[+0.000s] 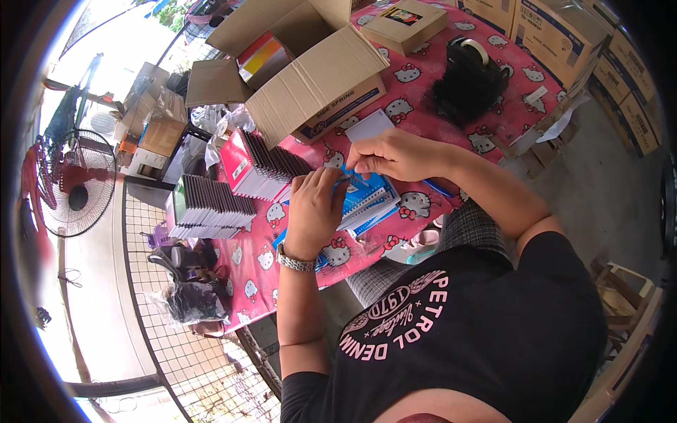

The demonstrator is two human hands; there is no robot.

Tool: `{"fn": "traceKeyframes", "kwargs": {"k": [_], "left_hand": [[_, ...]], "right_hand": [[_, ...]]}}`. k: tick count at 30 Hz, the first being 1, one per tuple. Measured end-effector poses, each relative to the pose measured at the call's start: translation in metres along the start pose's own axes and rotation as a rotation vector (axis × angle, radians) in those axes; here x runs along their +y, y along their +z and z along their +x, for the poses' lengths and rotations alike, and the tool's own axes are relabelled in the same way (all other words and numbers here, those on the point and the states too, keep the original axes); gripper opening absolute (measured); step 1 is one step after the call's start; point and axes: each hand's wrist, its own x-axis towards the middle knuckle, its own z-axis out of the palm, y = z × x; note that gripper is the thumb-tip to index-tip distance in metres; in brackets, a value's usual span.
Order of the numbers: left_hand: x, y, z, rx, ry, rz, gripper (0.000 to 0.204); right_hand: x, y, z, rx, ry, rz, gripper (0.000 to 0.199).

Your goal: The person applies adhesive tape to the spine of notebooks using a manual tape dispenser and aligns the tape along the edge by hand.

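Pink cartoon tablecloth [423, 84], open cardboard box [317, 77] behind; both hands [352, 180] gripping blue spiral notebook [370, 197].

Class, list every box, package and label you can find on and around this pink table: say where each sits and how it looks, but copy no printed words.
Large open brown cardboard box: table's far side, flaps spread, a blue-and-white printed panel on its side.
Small closed tan box: behind it, flat, a dark label on top.
Stacked brown cartons: beyond the table's right edge, blue print.
Blue-covered spiral notebook stack: under the left hand and right hand.
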Motion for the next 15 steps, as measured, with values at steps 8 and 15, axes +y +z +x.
{"fn": "traceKeyframes", "kwargs": {"k": [8,15], "left_hand": [[-0.001,-0.001,0.001,-0.027,-0.007,-0.020,0.015],[0.018,0.010,-0.001,0.063,-0.082,0.171,0.019]], "right_hand": [[0.005,0.011,-0.007,0.040,-0.087,-0.167,0.017],[0.002,0.016,-0.011,0.163,-0.068,-0.400,0.023]]}}
